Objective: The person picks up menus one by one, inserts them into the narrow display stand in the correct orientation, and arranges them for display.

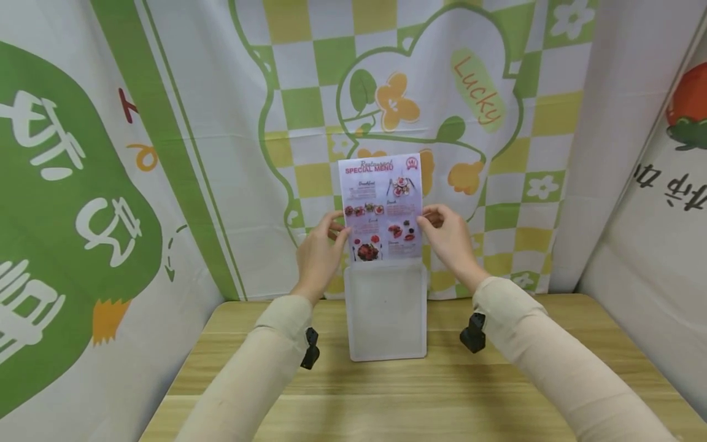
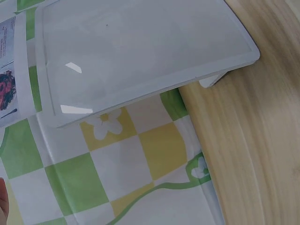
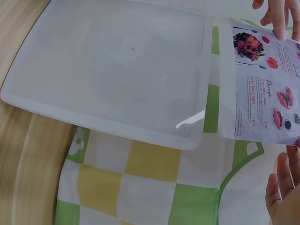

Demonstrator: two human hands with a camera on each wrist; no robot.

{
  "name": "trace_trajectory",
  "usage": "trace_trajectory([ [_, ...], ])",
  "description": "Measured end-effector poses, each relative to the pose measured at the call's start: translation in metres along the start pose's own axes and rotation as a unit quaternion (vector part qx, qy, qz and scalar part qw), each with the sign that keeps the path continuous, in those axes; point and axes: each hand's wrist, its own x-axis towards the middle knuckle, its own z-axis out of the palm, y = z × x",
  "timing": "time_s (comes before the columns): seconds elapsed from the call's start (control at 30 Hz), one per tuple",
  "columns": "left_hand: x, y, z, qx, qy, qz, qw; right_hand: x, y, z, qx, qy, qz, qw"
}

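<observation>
A printed restaurant menu sheet [image 1: 382, 209] is held upright by its two side edges. My left hand [image 1: 323, 248] pinches its left edge, and my right hand [image 1: 450, 239] pinches the right edge between thumb and fingers. Directly below the sheet stands a white display stand [image 1: 386, 313] with a blank framed face, leaning back on the table. In the right wrist view a narrow gap separates the menu's bottom edge from the top of the stand. The left wrist view catches only a corner of the sheet [image 2: 8, 70] and a fingertip at its left border.
The stand rests on a wooden table [image 1: 309, 393], and its rear foot [image 2: 212, 80] shows in the left wrist view. Behind it hangs a green, yellow and white checked curtain [image 1: 301, 110]. Printed fabric walls [image 1: 50, 184] close in both sides. Small black wrist cameras [image 1: 473, 333] sit on both sleeves.
</observation>
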Motion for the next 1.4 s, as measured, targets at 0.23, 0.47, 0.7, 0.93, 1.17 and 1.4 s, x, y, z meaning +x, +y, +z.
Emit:
trace_trajectory([
  [0.23,0.004,-0.002,0.0,0.003,0.008,-0.01,0.9999,0.007,-0.001,0.003,-0.007,-0.008,0.003,1.0],
  [0.47,0.004,-0.004,0.004,0.001,0.005,-0.009,0.9999,0.011,0.002,0.007,-0.01,-0.003,0.003,1.0],
  [0.7,0.003,-0.007,0.006,0.001,0.01,-0.01,0.9999,0.012,0.006,0.008,-0.005,-0.001,-0.005,1.0],
  [0.93,0.003,-0.009,0.008,0.001,0.013,-0.007,0.9999,0.012,0.008,0.007,-0.006,-0.003,-0.007,1.0],
  [1.17,0.003,-0.008,0.009,-0.003,0.022,-0.006,0.9997,0.014,0.006,0.007,-0.008,-0.004,-0.006,1.0],
  [1.4,0.003,-0.006,0.009,-0.003,0.023,-0.02,0.9995,0.015,0.005,0.006,-0.011,-0.005,-0.005,1.0],
])
